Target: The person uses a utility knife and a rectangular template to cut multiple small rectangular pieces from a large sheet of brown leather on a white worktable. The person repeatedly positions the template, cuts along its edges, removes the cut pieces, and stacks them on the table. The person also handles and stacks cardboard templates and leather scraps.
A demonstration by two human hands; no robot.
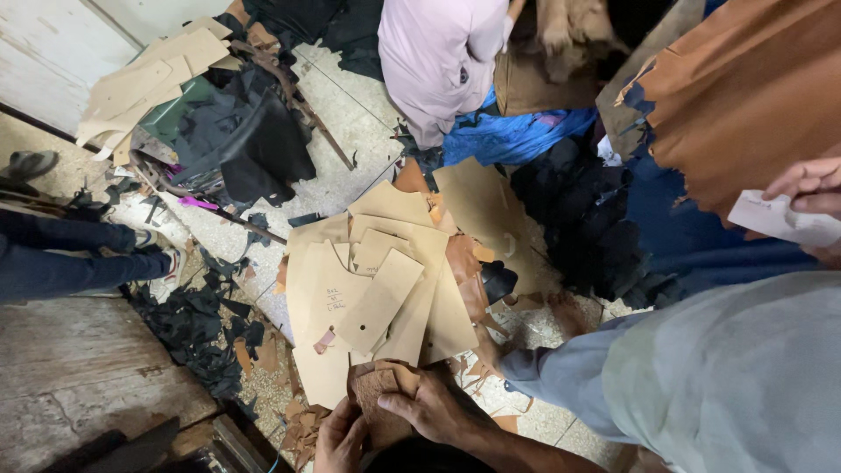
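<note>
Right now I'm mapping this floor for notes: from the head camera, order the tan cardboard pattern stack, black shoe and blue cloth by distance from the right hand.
1. Tan cardboard pattern stack: just above the right hand.
2. Black shoe: up and right, beside the stack.
3. Blue cloth: farthest, top centre, by the seated person.

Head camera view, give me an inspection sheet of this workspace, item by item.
Surface: speckled terrazzo floor, dusty.
Job's things: crumpled brown leather piece, gripped by left hand and right hand; beside it, a stack of tan cardboard pattern pieces.
Clutter: black leather scraps; small brown leather offcuts; second pile of tan cardboard patterns.
Hands: both closed on the leather piece.
Cables: nothing seen.
Surroundings: large orange-brown leather hide; another person's hand holding white paper slip; person in pale shirt.
</note>
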